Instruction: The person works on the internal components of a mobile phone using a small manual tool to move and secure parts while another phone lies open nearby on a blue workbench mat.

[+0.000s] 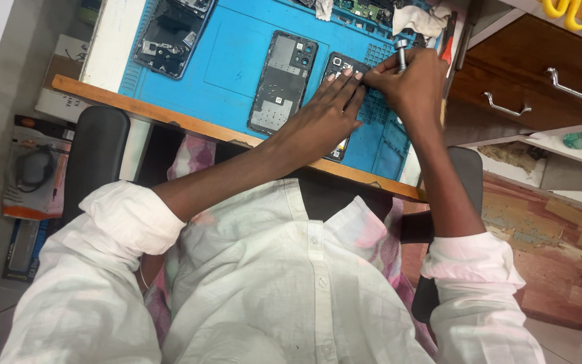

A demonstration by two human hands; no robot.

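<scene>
Near the mat's (237,61) far-left corner lies an opened phone (170,34), its back off and its inner parts bare. Towards the middle lies a second opened phone (283,81), also stripped of its cover and lying alone. Just right of it, by the mat's near edge, a third phone (342,67) lies mostly hidden under the hands. The left hand (321,118) lies flat on it, fingers spread and pressing it down, gripping nothing. The right hand (409,84) is closed around a small metal-capped screwdriver (401,52) held upright over the phone's top end. This phone, too, looks to be open, with work on its screws under way; whether any are out I cannot tell.
</scene>
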